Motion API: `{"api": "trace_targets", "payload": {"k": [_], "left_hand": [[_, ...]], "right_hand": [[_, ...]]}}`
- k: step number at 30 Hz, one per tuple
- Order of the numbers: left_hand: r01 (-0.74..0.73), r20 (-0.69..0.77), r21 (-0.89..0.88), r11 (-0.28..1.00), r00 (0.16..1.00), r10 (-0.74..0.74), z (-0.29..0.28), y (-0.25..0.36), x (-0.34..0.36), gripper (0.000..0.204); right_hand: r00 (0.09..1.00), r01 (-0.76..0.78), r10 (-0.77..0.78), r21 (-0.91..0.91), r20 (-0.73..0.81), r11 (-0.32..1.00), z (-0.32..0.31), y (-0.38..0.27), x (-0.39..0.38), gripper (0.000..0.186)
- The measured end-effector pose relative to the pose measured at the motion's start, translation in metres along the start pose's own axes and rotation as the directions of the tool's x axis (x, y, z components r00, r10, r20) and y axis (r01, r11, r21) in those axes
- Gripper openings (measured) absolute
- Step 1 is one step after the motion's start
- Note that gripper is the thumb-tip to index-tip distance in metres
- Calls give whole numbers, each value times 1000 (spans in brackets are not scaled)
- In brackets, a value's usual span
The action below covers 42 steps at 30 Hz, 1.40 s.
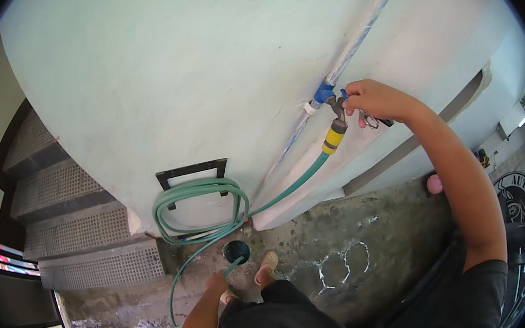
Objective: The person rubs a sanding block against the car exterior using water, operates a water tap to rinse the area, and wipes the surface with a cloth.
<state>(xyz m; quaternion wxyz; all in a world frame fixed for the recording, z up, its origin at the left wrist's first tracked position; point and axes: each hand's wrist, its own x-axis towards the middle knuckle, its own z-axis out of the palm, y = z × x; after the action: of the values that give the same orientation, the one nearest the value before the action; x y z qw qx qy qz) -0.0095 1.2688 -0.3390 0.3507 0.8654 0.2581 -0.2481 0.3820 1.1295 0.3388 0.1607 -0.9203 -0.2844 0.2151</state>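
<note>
My right hand [368,101] is raised to the wall, its fingers closed on the small blue handle [344,94] of a tap [337,107]. A metal ring with a dark piece [371,122] shows beneath that hand; what it is I cannot make out. A yellow and black hose connector [334,138] joins the tap to a green hose [296,183]. Low in front of me, my left hand [216,284] is closed round the hose near its end, which points into a dark round bucket [228,255] on the floor. Most of its fingers are hidden.
Coils of the hose hang on a black wall bracket [191,169]. Metal steps [100,264] rise at the left. A pipe [366,25] runs along the wall. Wet concrete floor [380,247] lies ahead, with a pink ball-like thing [435,184] farther right.
</note>
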Motion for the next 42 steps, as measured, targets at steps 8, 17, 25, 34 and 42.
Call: {"api": "trace_targets", "payload": {"k": [8,17,25,34,42], "left_hand": [[81,-40,-76,994,996,-85,4,14,5,41],[179,-142,-149,973,969,-200,45,28,8,31],[332,-184,-264,905,904,-385,63,60,0,32],[435,-137,-392,811,844,-519,74,97,-28,38],[451,-69,-327,831,865,-497,64,113,-27,40]], "right_hand": [[992,105,-71,-378,101,920,-15,-24,-7,19],[749,539,-575,-807,328,241,-28,-1,6,12],[396,515,-712,-782,579,-350,-42,17,24,18],[367,558,-790,-796,492,-236,-55,-38,-4,20],[208,638,-893,-747,400,-186,-43,-91,-3,33]]}}
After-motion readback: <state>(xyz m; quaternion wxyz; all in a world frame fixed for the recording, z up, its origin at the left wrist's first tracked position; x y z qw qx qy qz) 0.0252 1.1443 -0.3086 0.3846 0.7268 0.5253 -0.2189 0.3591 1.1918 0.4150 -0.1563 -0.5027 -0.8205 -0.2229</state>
